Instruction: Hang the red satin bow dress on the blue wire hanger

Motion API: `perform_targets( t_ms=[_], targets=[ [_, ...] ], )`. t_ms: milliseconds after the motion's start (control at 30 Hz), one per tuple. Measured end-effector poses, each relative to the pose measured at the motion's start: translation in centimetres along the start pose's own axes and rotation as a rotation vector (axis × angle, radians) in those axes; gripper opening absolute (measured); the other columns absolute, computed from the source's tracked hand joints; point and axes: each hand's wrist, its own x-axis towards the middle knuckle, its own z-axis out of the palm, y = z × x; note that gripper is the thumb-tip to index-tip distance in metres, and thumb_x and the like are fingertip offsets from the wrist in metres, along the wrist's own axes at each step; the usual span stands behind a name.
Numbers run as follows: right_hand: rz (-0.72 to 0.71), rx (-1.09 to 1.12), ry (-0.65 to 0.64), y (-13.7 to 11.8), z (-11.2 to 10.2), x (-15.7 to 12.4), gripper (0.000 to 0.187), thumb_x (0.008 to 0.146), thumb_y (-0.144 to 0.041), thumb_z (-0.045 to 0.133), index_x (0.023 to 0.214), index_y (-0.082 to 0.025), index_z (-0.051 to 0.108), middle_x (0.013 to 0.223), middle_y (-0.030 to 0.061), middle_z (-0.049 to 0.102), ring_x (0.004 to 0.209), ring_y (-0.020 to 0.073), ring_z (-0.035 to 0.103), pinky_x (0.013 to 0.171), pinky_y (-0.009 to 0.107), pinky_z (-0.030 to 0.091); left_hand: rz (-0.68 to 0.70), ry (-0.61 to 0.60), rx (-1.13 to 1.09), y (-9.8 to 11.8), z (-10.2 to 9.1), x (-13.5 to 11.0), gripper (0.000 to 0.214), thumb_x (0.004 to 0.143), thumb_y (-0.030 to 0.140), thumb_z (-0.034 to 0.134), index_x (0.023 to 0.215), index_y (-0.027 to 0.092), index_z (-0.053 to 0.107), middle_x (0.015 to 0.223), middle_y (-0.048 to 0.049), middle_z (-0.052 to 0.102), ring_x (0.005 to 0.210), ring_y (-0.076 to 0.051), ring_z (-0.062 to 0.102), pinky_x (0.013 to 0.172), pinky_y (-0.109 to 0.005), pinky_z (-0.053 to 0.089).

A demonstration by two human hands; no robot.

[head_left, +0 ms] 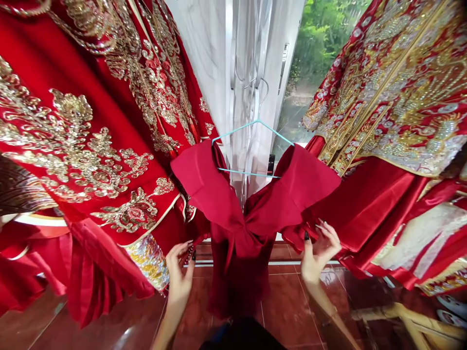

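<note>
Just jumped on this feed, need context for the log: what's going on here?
A person has both bare hands out at either side of a plain red dress, which is on a light blue hanger. The right hand has thumb and fingers apart; whether the left hand has its grip closed on any fabric can't be told. Embroidered red garments flank the dress, one on the left, one on the right.

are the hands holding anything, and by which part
Cannot be told: left hand and right hand flank the hanging V-neck red dress, any grip unclear.
</note>
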Motion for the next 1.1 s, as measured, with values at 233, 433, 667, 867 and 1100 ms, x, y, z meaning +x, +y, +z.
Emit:
perform_targets(
  t_ms=[233, 433, 667, 867, 1100],
  targets=[
    [-0.688, -0.15, -0.625, -4.6, -1.1, 14.7, 0.046, 0.093, -0.011, 0.046, 0.135, -0.03, 0.05, 0.131, 0.0081, 0.059, 0.117, 0.0228, 0.063, 0.091, 0.044, 0.06, 0.847, -0.376, 0.432, 13.0, -3.5, 12.2, 0.036, 0.1, 0.026, 0.048, 0.135, 0.024, 0.056, 0.135, -0.0103, 0.061, 0.127, -0.028, 0.059, 0.112, -0.052, 0.048],
    [-1.042, -0.678, -1.147, -9.5, 4.1, 22.7, 0.045, 0.092, -0.013, 0.048, 0.136, -0.021, 0.057, 0.145, 0.0111, 0.057, 0.101, 0.0248, 0.066, 0.072, 0.038, 0.055, 1.158, -0.681, 0.785, 21.0, -1.5, 22.4, 0.047, 0.101, 0.023, 0.04, 0.147, 0.021, 0.05, 0.152, -0.0108, 0.051, 0.145, -0.028, 0.043, 0.117, -0.05, 0.04],
    [-1.257, -0.933, -1.05, -9.6, 4.8, 22.6, 0.04, 0.092, -0.003, 0.04, 0.117, -0.019, 0.067, 0.123, 0.0086, 0.072, 0.089, 0.0212, 0.067, 0.069, 0.034, 0.049, 1.241, -0.858, 1.047, 21.1, -0.7, 27.8, 0.048, 0.096, 0.007, 0.032, 0.12, 0.022, 0.071, 0.137, -0.008, 0.065, 0.135, -0.022, 0.055, 0.115, -0.039, 0.042],
    [-1.202, -0.771, -1.031, -7.7, 4.2, 22.9, 0.039, 0.095, -0.007, 0.04, 0.118, -0.024, 0.066, 0.124, 0.0059, 0.071, 0.096, 0.0208, 0.067, 0.077, 0.035, 0.052, 1.247, -0.901, 0.77, 18.9, -3.3, 30.6, 0.045, 0.098, 0.016, 0.03, 0.112, 0.022, 0.072, 0.132, -0.0054, 0.068, 0.129, -0.015, 0.059, 0.118, -0.033, 0.039],
    [-0.967, -0.558, -1.043, -5.8, 3.8, 22.5, 0.043, 0.096, -0.011, 0.044, 0.129, -0.03, 0.062, 0.134, 0.0044, 0.065, 0.113, 0.0255, 0.065, 0.09, 0.044, 0.054, 1.114, -0.998, 0.748, 19.4, -1.2, 30.7, 0.037, 0.09, 0.017, 0.039, 0.109, 0.022, 0.07, 0.124, -0.0087, 0.07, 0.125, -0.022, 0.062, 0.115, -0.042, 0.043]
  ],
)
